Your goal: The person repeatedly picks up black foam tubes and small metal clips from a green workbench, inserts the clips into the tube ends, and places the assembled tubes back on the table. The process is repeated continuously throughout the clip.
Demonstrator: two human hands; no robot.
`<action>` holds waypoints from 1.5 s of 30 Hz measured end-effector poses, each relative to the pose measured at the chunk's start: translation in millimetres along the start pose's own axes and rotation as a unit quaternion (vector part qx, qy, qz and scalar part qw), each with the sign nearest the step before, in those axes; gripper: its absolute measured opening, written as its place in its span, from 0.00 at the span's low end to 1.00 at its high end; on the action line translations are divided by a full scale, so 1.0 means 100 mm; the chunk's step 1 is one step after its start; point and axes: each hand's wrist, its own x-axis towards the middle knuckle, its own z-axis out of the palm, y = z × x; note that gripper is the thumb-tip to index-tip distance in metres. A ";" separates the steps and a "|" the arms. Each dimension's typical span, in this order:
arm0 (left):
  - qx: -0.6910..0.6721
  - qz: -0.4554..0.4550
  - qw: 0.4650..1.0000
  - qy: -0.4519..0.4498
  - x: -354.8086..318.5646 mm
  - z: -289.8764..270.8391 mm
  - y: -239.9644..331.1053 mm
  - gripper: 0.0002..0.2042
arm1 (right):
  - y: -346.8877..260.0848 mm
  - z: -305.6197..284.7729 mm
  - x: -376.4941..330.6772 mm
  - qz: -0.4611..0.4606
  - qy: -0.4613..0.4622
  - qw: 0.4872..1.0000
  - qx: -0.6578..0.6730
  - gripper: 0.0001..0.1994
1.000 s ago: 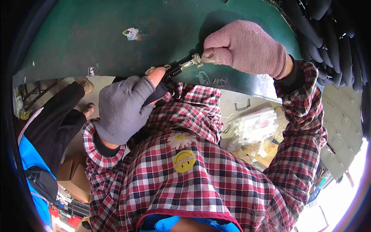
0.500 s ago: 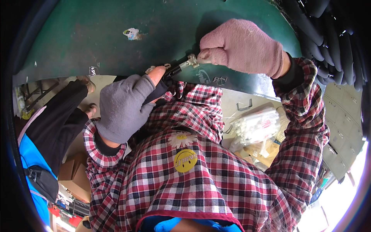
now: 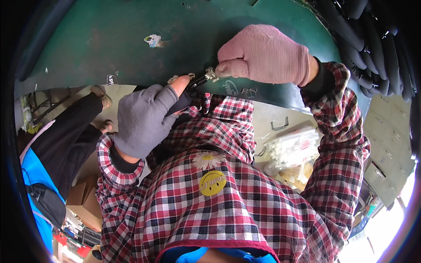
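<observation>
My left hand (image 3: pixel 144 118), in a grey glove with a bare thumb tip, is closed around a slim black rod (image 3: pixel 198 82) at the near edge of the green tabletop (image 3: pixel 101 48). The rod slants up to the right from the thumb. At its far end sits a small shiny, pale fitting (image 3: pixel 212 74), partly see-through or metallic. My right hand (image 3: pixel 265 55), in a pink glove, is closed, with thumb and forefinger pinched at the fitting's right side. The rod's lower end is hidden in the left hand.
Many long black padded tubes (image 3: pixel 381 57) hang over the table's right end. A whitish torn patch (image 3: pixel 153 41) marks the tabletop. Below right lie clear plastic bags of white pieces (image 3: pixel 291 147). At left are another person's dark-trousered legs (image 3: pixel 66 131) and a cardboard box (image 3: pixel 85 201).
My right hand has moved slightly left. The fitting has come nearer to my left hand, and less of the rod shows between. My left hand keeps its grip. The view has shifted a little.
</observation>
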 end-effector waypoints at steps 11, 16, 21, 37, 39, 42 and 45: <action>-0.055 -0.094 0.990 0.085 -0.21 0.06 -0.37 0.27 | 0.83 0.04 -0.14 0.050 0.075 0.988 0.127 0.16; -0.185 -0.181 0.959 0.113 -0.74 -0.26 -0.68 0.25 | 0.80 0.43 -0.31 0.104 0.383 0.893 -0.214 0.13; -0.405 -0.237 0.871 0.147 -1.25 -0.62 -0.98 0.36 | 0.02 1.28 -0.23 -0.017 0.291 0.873 0.391 0.15; -0.793 0.023 0.596 -0.124 -2.39 -1.10 -2.27 0.23 | -0.33 2.51 0.48 0.216 0.199 0.779 0.554 0.29; -0.761 0.116 0.563 -0.302 -2.41 -1.25 -2.53 0.23 | -0.43 2.42 0.50 0.049 0.194 0.701 0.685 0.32; -0.834 0.089 0.539 -0.074 -2.07 -0.87 -2.13 0.26 | -0.45 2.22 0.54 -0.087 0.060 0.530 0.841 0.30; -0.207 -0.397 0.826 0.343 -2.25 -0.31 -2.11 0.25 | -0.58 2.23 0.52 -0.269 0.029 0.354 0.895 0.25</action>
